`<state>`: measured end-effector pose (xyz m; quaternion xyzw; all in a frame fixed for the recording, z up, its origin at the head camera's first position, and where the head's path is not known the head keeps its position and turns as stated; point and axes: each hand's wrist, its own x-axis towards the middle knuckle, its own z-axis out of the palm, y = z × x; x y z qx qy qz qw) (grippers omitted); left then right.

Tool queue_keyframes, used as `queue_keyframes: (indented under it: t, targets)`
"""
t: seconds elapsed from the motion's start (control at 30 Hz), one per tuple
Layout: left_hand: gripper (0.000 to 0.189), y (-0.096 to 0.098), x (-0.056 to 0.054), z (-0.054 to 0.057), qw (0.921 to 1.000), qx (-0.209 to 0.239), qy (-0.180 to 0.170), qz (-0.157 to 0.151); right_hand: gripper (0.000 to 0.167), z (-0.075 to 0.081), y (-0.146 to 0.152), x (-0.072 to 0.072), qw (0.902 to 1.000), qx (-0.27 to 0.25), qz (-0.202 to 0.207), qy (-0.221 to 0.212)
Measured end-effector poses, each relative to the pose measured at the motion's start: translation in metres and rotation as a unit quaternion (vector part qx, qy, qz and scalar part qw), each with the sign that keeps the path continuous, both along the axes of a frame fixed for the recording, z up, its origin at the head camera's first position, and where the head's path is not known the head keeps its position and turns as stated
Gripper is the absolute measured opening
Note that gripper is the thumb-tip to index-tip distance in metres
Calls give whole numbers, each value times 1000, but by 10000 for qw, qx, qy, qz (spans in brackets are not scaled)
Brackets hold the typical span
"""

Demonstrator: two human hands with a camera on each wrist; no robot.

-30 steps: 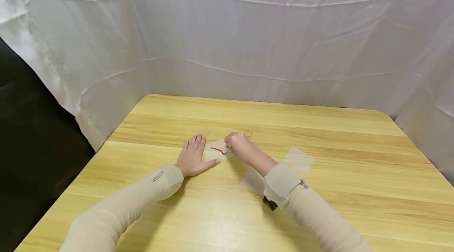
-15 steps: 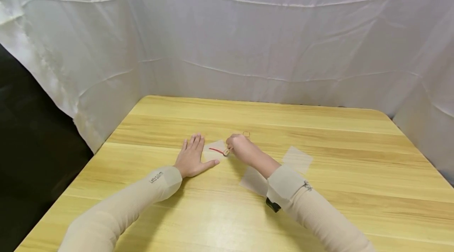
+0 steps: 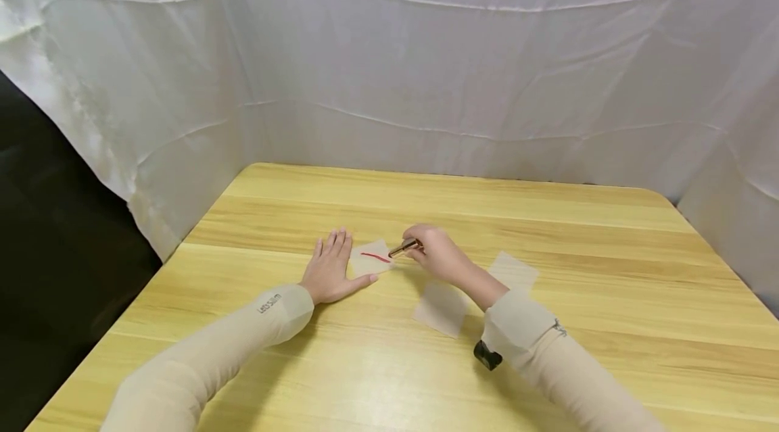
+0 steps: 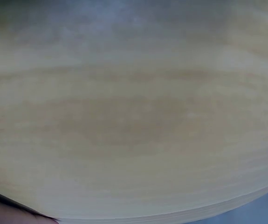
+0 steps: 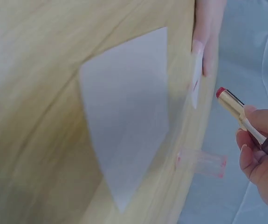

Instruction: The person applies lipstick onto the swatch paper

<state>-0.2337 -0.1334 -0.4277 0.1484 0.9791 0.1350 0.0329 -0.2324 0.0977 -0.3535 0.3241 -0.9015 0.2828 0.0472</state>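
Observation:
My left hand (image 3: 328, 273) lies flat on the table with fingers spread, its thumb at the near edge of a small white paper square (image 3: 364, 268). Across that paper runs a red stroke (image 3: 375, 257). Between thumb and fingers my right hand (image 3: 444, 257) holds a lipstick (image 5: 231, 103) with a gold tube and red tip. In the right wrist view the tip looks raised off the paper; the head view shows it by the stroke's right end. A clear lipstick cap (image 5: 203, 163) with reddish edges stands on the table, hidden behind the right hand in the head view.
Two more paper squares lie on the wooden table (image 3: 341, 364): one sheet (image 3: 442, 310) below the right forearm, another sheet (image 3: 516, 273) to its right. Pale cloth (image 3: 462, 67) hangs behind the table. The left wrist view shows mostly blurred tabletop.
My right hand has moved right and turned, so the lipstick tube shows more fully. The red stroke has grown longer toward the right. My left hand has stayed in place.

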Motion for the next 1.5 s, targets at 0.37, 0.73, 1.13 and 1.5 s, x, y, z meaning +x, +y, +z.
queue_keyframes:
  t: [0.37,0.73,1.13,1.5]
  targets:
    - [99,5,-1,1,9999,1,-3,-127,13,-6,18,4,9993,-321,-181,-82]
    - [101,4,1,3,9997,86,49,-209,24,14,33,26,9985,-289,-421,-212]
    - [102,-10,9,8,9965,58,673,-494,25,19,41,38,9982,-436,-395,133]
    - [106,-8,24,18,9924,-98,833,-903,26,7,55,52,9973,-504,-427,321]
